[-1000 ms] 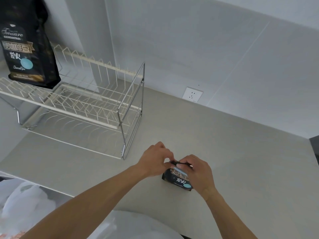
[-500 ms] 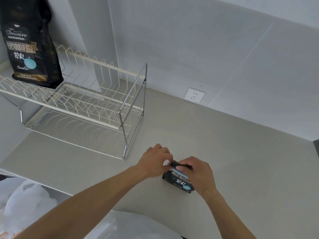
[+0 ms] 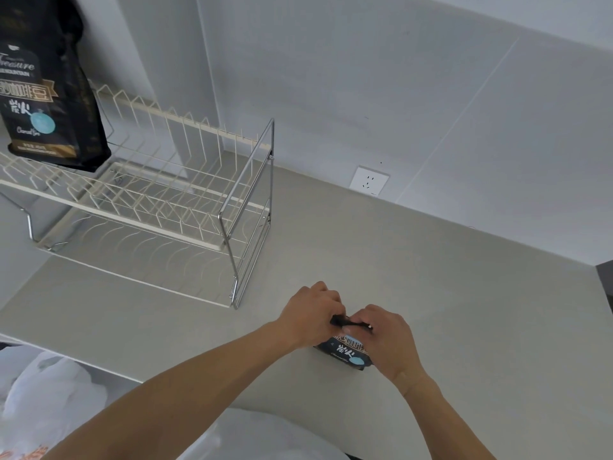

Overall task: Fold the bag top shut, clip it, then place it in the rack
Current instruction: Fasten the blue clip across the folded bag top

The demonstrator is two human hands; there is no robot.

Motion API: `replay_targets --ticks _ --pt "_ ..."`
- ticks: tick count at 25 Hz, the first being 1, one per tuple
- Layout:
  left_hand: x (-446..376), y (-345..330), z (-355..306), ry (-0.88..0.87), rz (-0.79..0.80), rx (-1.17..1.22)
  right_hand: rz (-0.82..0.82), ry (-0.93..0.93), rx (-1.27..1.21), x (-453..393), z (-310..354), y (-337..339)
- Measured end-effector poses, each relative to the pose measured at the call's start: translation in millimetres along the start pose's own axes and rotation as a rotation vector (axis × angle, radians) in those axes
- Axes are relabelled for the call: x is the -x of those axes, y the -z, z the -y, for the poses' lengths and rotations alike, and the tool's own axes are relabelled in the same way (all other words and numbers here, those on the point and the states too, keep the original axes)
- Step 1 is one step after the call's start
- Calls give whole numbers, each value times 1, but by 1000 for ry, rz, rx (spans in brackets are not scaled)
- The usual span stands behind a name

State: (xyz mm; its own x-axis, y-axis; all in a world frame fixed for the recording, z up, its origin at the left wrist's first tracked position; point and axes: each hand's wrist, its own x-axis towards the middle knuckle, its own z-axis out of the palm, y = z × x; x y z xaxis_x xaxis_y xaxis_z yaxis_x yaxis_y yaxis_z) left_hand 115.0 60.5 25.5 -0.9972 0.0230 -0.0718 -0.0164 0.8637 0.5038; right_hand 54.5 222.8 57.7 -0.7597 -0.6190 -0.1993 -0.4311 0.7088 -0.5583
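Leftmost, a tall black coffee bag with a blue dot stands on the upper tier of a cream-and-chrome wire dish rack at the far left of the grey countertop. Nearer and to the right, the left hand and right hand both pinch the folded top of a small black printed bag standing on the counter. A white wall socket lies farther back.
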Motion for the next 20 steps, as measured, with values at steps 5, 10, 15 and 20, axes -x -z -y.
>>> replay_targets --ticks 5,10,15,20 --pt "4 -4 3 -23 -5 -133 -47 37 -43 1 9 -6" --pt "-2 5 1 -32 54 -127 15 -42 -56 4 -9 11" --pt "-14 1 -18 -152 89 -133 -53 -70 -20 20 -26 8" --pt "-17 -5 -25 -191 90 -273 -132 -40 -7 22 -24 3"
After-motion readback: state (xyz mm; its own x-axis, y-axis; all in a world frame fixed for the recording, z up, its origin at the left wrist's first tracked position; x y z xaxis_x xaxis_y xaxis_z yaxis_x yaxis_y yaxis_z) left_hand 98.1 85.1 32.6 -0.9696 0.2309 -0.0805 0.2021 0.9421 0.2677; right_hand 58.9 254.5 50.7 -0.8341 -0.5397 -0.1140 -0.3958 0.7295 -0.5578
